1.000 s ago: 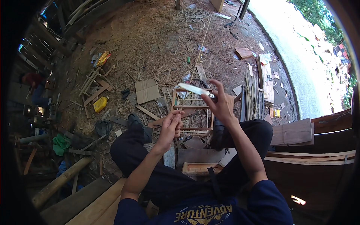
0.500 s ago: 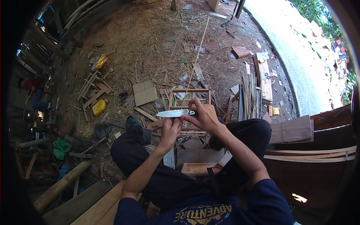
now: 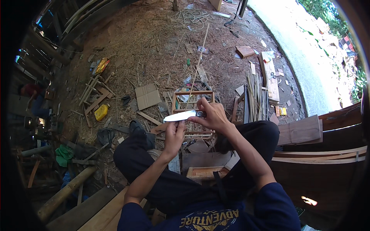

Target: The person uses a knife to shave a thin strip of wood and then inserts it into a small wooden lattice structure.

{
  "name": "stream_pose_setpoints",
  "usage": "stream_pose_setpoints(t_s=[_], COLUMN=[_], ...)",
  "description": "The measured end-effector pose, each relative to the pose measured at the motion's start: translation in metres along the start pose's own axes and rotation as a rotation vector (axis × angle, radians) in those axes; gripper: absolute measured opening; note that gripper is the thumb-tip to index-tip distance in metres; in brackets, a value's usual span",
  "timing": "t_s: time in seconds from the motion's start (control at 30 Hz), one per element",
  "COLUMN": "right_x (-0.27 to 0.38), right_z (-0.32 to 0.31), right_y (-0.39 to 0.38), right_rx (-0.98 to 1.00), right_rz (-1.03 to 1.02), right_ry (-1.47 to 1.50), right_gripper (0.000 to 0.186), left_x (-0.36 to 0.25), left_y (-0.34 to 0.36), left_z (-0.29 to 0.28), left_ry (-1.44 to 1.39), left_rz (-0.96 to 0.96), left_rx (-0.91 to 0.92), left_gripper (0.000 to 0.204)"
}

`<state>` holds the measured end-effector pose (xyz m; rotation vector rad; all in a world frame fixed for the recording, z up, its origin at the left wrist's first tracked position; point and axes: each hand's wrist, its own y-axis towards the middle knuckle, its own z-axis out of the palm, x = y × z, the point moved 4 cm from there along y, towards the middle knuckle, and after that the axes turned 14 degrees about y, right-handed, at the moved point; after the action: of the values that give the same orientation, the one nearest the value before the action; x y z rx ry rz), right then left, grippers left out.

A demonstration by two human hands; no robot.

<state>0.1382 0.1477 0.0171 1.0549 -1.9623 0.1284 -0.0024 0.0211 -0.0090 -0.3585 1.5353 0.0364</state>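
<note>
My right hand is closed on a knife with a broad shiny blade, held level and pointing left. The blade lies just above the fingertips of my left hand, across a long, thin pale strip. My left hand grips that strip, which runs away from me toward the top of the view. Beneath it, beyond my hands, a small wooden frame with crossbars rests on the ground between my legs.
Wood offcuts, cardboard, a yellow container and coiled cord litter the ground. A bundle of strips and boards stand to my right, logs to my left. Another person is at the far left.
My right hand has lowered the knife from raised and slightly tilted to level over my left fingertips, and its fingers have closed further around the handle. The blade has since shifted slightly.
</note>
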Motion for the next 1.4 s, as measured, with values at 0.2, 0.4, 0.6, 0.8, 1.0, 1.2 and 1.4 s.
stream_pose_setpoints(t_s=[0.2,0.4,0.6,0.8,1.0,1.2,1.4], right_x=[-0.029,-0.03,-0.015,-0.003,0.007,0.001,-0.024], right_z=[-0.038,-0.045,-0.047,-0.046,-0.027,-0.026,-0.027], right_y=[0.005,0.001,0.004,0.005,0.002,0.005,0.005], right_rx=[-0.202,-0.233,-0.323,-0.311,-0.175,-0.155,-0.129], right_rz=[0.188,0.268,0.184,0.074,0.088,0.238,0.251], right_ry=[-0.052,-0.087,-0.089,-0.093,0.091,0.616,0.688], right_gripper=[0.06,0.056,0.054,0.053,0.052,0.046,0.05], left_x=[-0.007,0.0,-0.015,-0.024,-0.012,-0.011,-0.002], left_y=[-0.008,-0.016,-0.014,-0.009,-0.003,-0.001,0.002], left_z=[-0.008,-0.014,-0.022,-0.015,-0.005,0.005,0.01], left_ry=[0.059,0.012,-0.065,-0.064,0.086,0.205,0.24], left_rz=[0.07,-0.044,-0.11,-0.086,-0.004,0.033,0.083], left_rx=[-0.068,-0.048,0.023,0.001,0.017,0.038,0.086], left_gripper=[0.022,0.019,0.026,0.027,0.026,0.021,0.022])
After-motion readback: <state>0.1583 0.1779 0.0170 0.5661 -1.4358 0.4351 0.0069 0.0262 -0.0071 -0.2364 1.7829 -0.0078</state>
